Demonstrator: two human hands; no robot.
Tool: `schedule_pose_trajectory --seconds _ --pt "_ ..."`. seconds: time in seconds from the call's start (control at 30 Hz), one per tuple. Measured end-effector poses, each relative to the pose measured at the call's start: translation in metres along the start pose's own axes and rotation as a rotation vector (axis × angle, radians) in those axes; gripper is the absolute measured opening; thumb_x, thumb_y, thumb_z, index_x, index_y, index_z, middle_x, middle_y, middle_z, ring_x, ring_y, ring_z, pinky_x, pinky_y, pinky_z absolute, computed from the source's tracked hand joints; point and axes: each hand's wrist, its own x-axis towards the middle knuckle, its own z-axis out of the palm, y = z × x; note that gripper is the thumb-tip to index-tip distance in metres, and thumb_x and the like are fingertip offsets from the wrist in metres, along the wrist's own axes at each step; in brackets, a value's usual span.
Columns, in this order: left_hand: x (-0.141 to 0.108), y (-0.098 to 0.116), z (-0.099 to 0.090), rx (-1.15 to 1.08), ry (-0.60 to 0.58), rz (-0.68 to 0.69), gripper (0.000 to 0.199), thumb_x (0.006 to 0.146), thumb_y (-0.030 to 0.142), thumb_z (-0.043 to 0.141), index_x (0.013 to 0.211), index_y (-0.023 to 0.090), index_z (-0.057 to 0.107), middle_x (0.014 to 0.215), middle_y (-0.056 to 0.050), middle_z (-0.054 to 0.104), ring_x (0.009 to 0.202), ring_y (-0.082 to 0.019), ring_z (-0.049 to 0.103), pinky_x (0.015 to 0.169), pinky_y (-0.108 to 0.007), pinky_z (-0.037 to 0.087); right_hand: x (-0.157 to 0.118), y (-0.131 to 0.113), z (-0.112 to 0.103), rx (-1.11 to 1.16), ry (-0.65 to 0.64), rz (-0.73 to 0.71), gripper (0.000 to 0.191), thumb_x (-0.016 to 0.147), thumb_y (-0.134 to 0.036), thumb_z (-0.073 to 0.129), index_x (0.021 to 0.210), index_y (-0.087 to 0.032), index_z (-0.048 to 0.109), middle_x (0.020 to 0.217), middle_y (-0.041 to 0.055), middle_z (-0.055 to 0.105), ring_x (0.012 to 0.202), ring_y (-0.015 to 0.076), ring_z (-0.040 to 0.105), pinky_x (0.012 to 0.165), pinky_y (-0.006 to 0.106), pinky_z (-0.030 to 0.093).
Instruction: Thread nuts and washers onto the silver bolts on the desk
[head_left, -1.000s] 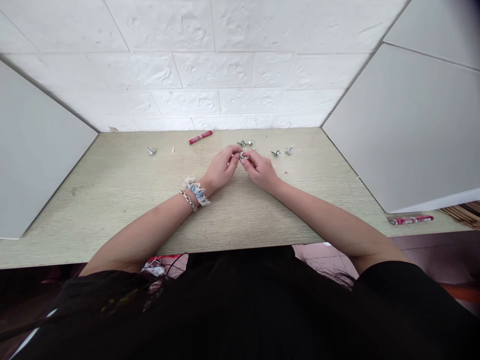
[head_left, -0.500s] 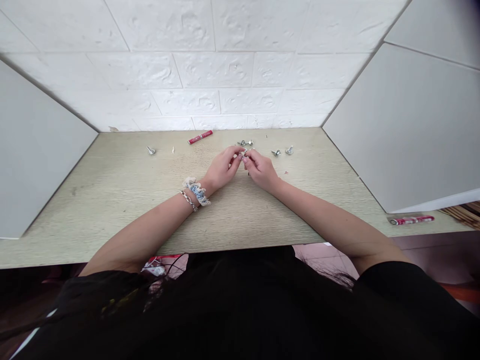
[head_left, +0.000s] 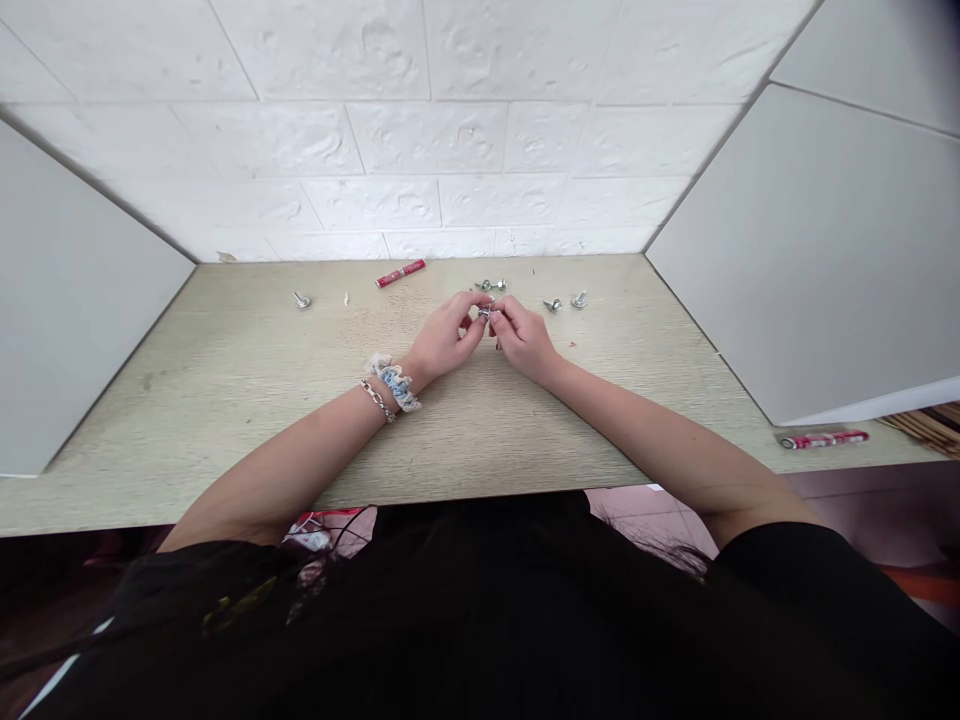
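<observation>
Between the fingertips of both hands is a small silvery metal screw (head_left: pixel 484 313), partly hidden by the fingers. My left hand (head_left: pixel 448 336), with a scrunchie and a chain bracelet at its wrist, pinches it from the left. My right hand (head_left: pixel 523 341) pinches it from the right, and the two hands almost meet. Just beyond the fingertips more metal screws (head_left: pixel 492 286) lie on the table (head_left: pixel 465 440). To the right of my right hand are two further screws, one (head_left: pixel 553 305) nearer and one (head_left: pixel 579 300) farther right.
A single screw (head_left: pixel 301 300) lies at the far left of the tabletop. A red tube (head_left: pixel 400 274) rests near the white brick wall (head_left: pixel 397 140). Another red tube (head_left: pixel 825 440) is at the right front edge. Grey panels stand at the left (head_left: pixel 82 300) and right (head_left: pixel 817 260).
The fingers of both hands have shifted slightly around the small metal piece, and more of it shows now. The arms and the things on the table have stayed in place.
</observation>
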Motion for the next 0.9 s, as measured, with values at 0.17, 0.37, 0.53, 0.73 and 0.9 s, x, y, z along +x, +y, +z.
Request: schedule_pose_trajectory --seconds 0.17,0.37,0.53,0.73,0.9 --pt "0.0004 0.0024 -0.0021 -0.016 -0.028 -0.007 0.023 0.090 0.027 0.049 0.110 0.019 0.056 0.105 -0.005 0.066 0.071 -0.011 0.059 0.072 -0.026 0.051 0.0005 -0.0024 -0.0008 -0.013 0.002 -0.013 0.037 0.094 -0.055 0.038 0.084 -0.021 0.051 0.067 -0.0008 0.053 0.061 0.0139 0.050 0.062 0.030 0.042" --pt "0.0012 0.0048 -0.0040 -0.056 -0.086 -0.078 0.028 0.098 0.037 0.038 0.112 0.020 0.055 0.087 -0.001 0.067 0.071 -0.012 0.062 0.071 -0.026 0.050 0.0000 -0.0036 -0.0007 -0.036 -0.016 0.018 0.039 0.093 -0.057 0.037 0.079 -0.022 0.048 0.062 -0.0016 0.050 0.057 0.0136 0.048 0.059 0.030 0.040" --pt "0.0014 0.0039 -0.0033 -0.042 -0.078 -0.078 0.029 0.099 0.039 0.037 0.110 0.020 0.055 0.091 -0.002 0.067 0.074 -0.012 0.063 0.072 -0.026 0.050 -0.0003 -0.0033 -0.0007 -0.033 -0.015 0.021 0.041 0.093 -0.060 0.037 0.080 -0.022 0.047 0.061 -0.0020 0.049 0.055 0.0135 0.047 0.059 0.030 0.039" --pt "0.0012 0.0014 -0.0015 -0.018 -0.043 -0.025 0.027 0.098 0.036 0.039 0.108 0.019 0.056 0.101 -0.005 0.067 0.084 -0.013 0.063 0.076 -0.027 0.051 -0.0005 -0.0004 0.0000 -0.018 -0.010 0.026 0.038 0.094 -0.057 0.037 0.083 -0.022 0.049 0.062 -0.0019 0.050 0.056 0.0136 0.048 0.059 0.030 0.040" --pt "0.0002 0.0016 -0.0011 -0.032 -0.033 -0.004 0.021 0.094 0.026 0.045 0.109 0.019 0.056 0.104 -0.005 0.066 0.081 -0.012 0.062 0.075 -0.026 0.051 -0.0002 -0.0005 -0.0001 -0.012 -0.004 0.017 0.037 0.094 -0.056 0.038 0.084 -0.022 0.049 0.065 -0.0012 0.052 0.058 0.0141 0.050 0.060 0.031 0.041"
